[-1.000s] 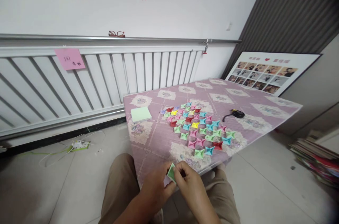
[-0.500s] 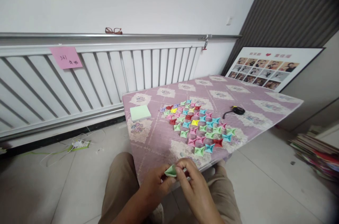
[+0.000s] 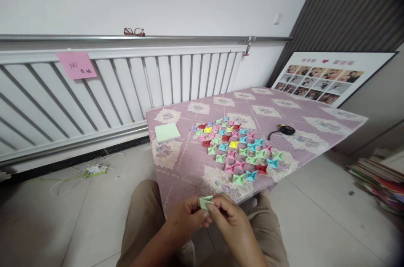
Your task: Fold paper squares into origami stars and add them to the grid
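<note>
Between my two hands, just off the table's near edge, is a small folded piece of light green paper. My left hand pinches its left side with thumb and fingers. On its right side my right hand grips it, the thumb pressed on the paper's front. Past my hands, several small folded paper boats in green, pink, blue, red and yellow stand in slanting rows. A stack of pale green square paper lies at the table's left.
A purple patterned cloth covers the table. A coiled black cable lies on its right part. Behind are a white radiator and a leaning photo board. A power strip sits on the floor.
The green paper has been turned in my fingers: its open pointed pocket now looks flatter and squarer. My right thumb has shifted onto its front. The view has tilted slightly.
</note>
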Motion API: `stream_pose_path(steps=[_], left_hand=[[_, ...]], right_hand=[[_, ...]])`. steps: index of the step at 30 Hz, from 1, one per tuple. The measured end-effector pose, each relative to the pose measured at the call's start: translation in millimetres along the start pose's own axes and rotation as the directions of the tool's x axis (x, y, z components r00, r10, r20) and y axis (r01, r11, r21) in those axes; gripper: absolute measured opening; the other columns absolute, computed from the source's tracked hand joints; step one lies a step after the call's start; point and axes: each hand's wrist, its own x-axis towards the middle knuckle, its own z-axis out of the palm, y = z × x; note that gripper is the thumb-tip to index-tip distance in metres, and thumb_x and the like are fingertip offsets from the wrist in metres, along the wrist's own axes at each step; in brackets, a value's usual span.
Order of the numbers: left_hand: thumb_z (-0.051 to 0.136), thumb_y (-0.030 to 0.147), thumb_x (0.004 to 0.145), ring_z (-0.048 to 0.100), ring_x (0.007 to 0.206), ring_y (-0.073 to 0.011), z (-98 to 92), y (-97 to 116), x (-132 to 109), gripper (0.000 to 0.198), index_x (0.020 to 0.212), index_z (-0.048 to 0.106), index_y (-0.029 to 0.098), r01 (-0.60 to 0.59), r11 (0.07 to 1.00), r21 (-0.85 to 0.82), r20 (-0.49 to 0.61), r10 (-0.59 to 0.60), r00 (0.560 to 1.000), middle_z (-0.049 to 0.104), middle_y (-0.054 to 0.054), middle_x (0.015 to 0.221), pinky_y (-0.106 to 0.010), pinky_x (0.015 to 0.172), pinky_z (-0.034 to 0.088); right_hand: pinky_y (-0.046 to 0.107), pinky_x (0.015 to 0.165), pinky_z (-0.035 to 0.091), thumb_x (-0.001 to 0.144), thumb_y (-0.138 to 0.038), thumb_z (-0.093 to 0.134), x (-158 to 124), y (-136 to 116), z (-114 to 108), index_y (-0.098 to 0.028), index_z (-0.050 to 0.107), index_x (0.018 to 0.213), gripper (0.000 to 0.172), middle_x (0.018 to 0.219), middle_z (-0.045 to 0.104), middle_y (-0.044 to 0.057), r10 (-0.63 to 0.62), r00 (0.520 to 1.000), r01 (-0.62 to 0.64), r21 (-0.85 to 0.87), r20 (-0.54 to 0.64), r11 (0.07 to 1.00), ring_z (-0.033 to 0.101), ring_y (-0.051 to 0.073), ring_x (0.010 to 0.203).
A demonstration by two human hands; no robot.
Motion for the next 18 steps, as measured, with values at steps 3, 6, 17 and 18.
stream_pose_path(steps=[3, 6, 17, 18], left_hand=[[0.064, 0.044, 0.073, 0.051, 0.059, -0.0117, 1.9, 0.3, -0.1, 0.031, 0.074, 0.059, 0.013, 0.042, 0.998, 0.037, -0.036, -0.040, 0.999, 0.057, 0.000, 0.064, -0.025, 0.060, 0.039], [0.064, 0.041, 0.072, 0.053, 0.059, -0.0119, 2.8, 0.4, -0.7, 0.030, 0.076, 0.059, 0.013, 0.068, 0.997, 0.030, -0.034, -0.067, 0.997, 0.058, -0.001, 0.064, -0.025, 0.059, 0.040], [0.058, 0.047, 0.073, 0.054, 0.054, -0.0117, 0.5, -1.8, 0.9, 0.032, 0.070, 0.054, 0.016, 0.144, 0.986, 0.086, -0.099, -0.135, 0.986, 0.060, 0.000, 0.059, -0.025, 0.057, 0.040], [0.058, 0.046, 0.074, 0.054, 0.055, -0.0119, 0.3, -2.1, 0.6, 0.030, 0.069, 0.054, 0.016, 0.142, 0.985, 0.100, -0.106, -0.132, 0.986, 0.060, 0.000, 0.059, -0.025, 0.057, 0.040]], right_hand=[[0.027, 0.056, 0.044, 0.083, -0.050, 0.055, -0.9, 7.3, 4.4, -0.022, 0.054, 0.072, 0.030, 0.058, 0.055, -0.003, 0.146, 0.989, -0.139, 0.173, -0.031, 0.975, 0.056, 0.016, 0.054], [0.026, 0.051, 0.042, 0.077, -0.058, 0.059, -0.4, 11.9, 7.2, -0.023, 0.051, 0.071, 0.036, 0.056, 0.051, -0.004, 0.214, 0.973, -0.192, 0.217, -0.086, 0.957, 0.052, 0.015, 0.050], [0.024, 0.051, 0.039, 0.066, -0.058, 0.066, 7.6, 11.6, 7.0, -0.020, 0.057, 0.082, 0.042, 0.055, 0.050, -0.005, 0.280, 0.950, -0.234, 0.277, -0.139, 0.932, 0.048, 0.013, 0.052], [0.024, 0.051, 0.039, 0.068, -0.058, 0.064, 7.6, 10.2, 6.6, -0.020, 0.057, 0.078, 0.040, 0.054, 0.051, -0.005, 0.285, 0.955, -0.251, 0.287, -0.083, 0.925, 0.048, 0.013, 0.052]])
